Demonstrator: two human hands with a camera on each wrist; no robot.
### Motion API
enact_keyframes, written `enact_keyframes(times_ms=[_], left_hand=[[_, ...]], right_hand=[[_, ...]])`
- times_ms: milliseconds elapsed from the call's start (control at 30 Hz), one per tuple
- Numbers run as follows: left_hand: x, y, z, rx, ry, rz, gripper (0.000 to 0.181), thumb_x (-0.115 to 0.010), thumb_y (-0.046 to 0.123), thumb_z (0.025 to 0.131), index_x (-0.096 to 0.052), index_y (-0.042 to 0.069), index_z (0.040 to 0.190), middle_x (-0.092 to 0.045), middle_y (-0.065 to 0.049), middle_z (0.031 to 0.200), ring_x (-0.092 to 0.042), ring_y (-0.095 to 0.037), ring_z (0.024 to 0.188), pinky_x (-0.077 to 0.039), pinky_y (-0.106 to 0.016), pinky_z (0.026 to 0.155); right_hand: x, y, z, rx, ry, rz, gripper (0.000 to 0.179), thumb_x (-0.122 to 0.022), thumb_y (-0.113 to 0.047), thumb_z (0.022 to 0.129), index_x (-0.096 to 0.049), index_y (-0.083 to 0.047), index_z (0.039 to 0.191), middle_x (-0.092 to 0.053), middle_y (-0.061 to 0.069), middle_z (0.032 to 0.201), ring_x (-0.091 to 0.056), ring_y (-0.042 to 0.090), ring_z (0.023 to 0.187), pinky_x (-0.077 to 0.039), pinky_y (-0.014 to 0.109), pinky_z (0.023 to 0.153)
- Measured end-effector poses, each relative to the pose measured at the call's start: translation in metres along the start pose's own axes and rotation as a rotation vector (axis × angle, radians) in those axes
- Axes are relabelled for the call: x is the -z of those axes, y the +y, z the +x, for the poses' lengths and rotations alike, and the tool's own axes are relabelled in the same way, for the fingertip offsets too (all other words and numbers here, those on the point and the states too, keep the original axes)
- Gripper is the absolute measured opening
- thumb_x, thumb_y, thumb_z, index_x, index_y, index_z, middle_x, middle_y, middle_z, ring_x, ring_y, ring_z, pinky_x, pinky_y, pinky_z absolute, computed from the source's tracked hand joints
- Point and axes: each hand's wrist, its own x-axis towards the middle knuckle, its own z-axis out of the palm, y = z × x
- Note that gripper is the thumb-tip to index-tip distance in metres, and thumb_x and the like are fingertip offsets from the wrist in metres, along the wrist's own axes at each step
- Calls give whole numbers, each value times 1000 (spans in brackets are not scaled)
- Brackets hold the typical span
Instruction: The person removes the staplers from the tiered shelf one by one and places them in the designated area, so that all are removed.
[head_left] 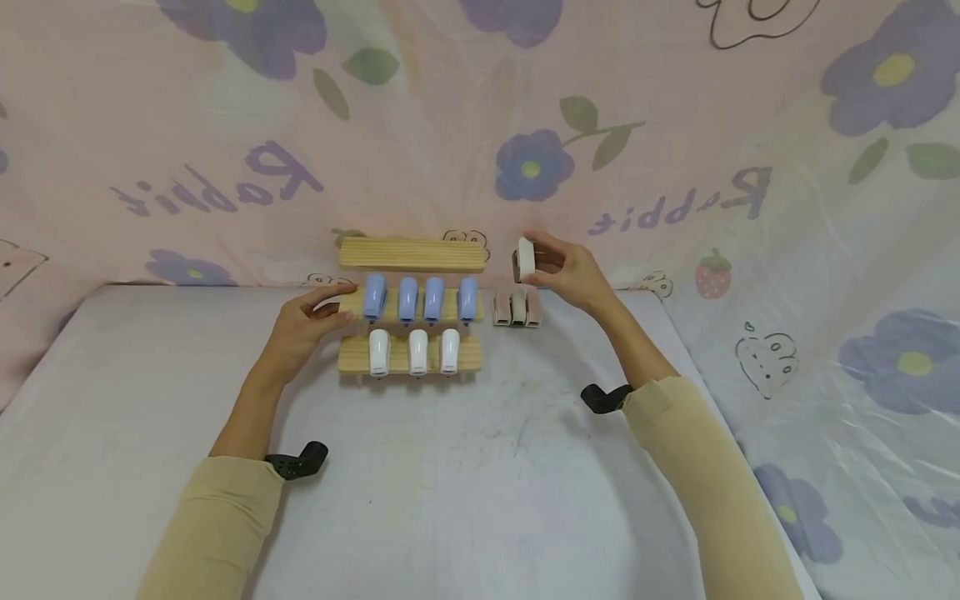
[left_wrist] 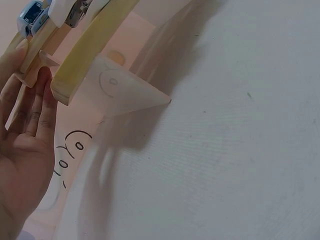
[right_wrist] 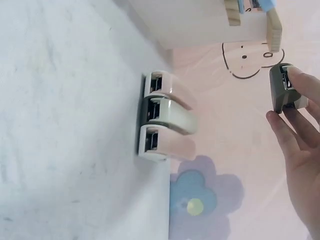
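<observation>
A wooden tiered rack (head_left: pixel 410 358) stands on the table, with several blue staplers (head_left: pixel 407 298) along its middle tier and three white staplers (head_left: pixel 417 352) on the lowest. My left hand (head_left: pixel 294 335) pinches the left end of the middle tier, thumb on the board and fingers beneath it in the left wrist view. Up beside the top tier (head_left: pixel 412 255), my right hand (head_left: pixel 576 273) grips a small stapler, white and dark grey (right_wrist: pixel 283 89), off the table. Below that hand, three more staplers (head_left: pixel 517 308) sit side by side, two pinkish and a pale grey one between them.
A white cloth covers the table (head_left: pixel 450 483). Behind it hangs a pink floral curtain (head_left: pixel 420 125), close to the back of the rack. The rack has a translucent side support (left_wrist: pixel 125 90). Black wrist mounts (head_left: pixel 303 461) stick out from both sleeves.
</observation>
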Motion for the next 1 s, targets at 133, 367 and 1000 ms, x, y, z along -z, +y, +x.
enact_keyframes(times_ms=[133, 367, 1000], left_hand=[[-1, 0, 1, -5, -2, -3, 46, -71, 3, 91, -59, 1, 136, -51, -6, 142, -62, -13, 107, -53, -18, 87], [0, 0, 1, 8, 6, 12, 47, -72, 4, 91, -59, 2, 136, -51, -6, 143, -63, -12, 107, -53, -18, 88], [-1, 3, -2, 10, 4, 8, 47, -70, 4, 92, -56, -2, 137, -47, -10, 145, -62, -12, 106, -52, -16, 90]], right_hand=[[4, 14, -5, -12, 15, -4, 72, -79, -4, 85, -47, -10, 148, -51, 16, 144, -53, 31, 129, -45, 45, 106], [8, 27, -14, 2, 38, -33, 70, -82, -10, 83, -51, -13, 146, -54, 13, 143, -56, 27, 126, -45, 46, 106], [14, 63, -33, -53, 45, -52, 72, -78, -4, 85, -45, -8, 149, -50, 17, 144, -52, 31, 131, -46, 42, 105]])
